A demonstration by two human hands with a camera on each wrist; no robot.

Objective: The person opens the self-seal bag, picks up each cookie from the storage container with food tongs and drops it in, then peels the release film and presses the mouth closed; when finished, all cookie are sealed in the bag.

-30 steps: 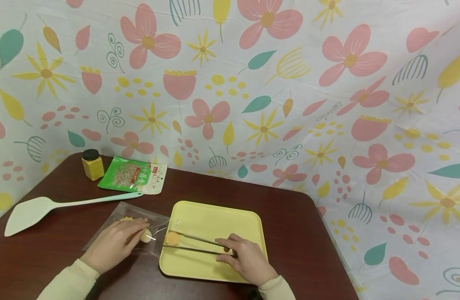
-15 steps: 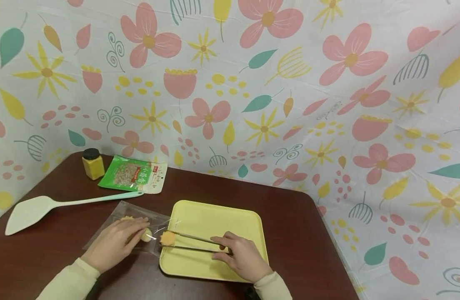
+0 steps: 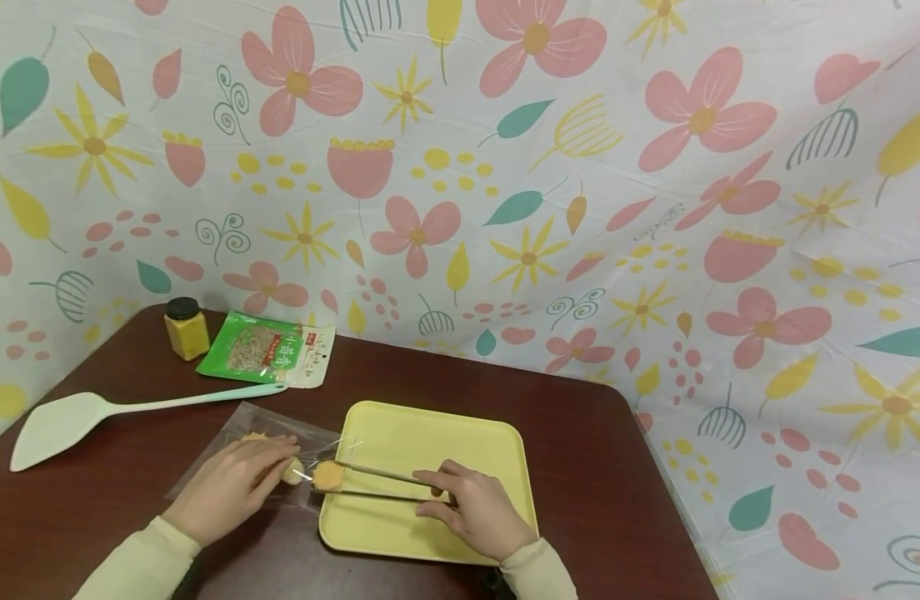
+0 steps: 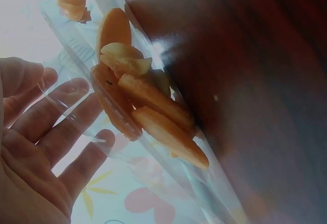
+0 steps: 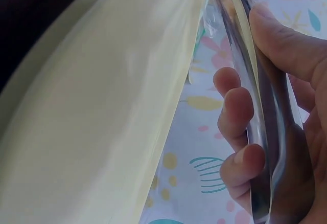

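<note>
The right hand grasps metal tongs that pinch an orange slice at the yellow tray's left edge, perhaps just inside the clear bag. The left hand, fingers loosely spread, rests against the bag

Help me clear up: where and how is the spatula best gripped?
Probably by its slim handle, toward the blade, fingers and thumb closing across it from above. It seems to lie flat, leaving its upper side exposed; the handle's other end lies close to the packet, with the bag nearby, so there is less room there.
</note>
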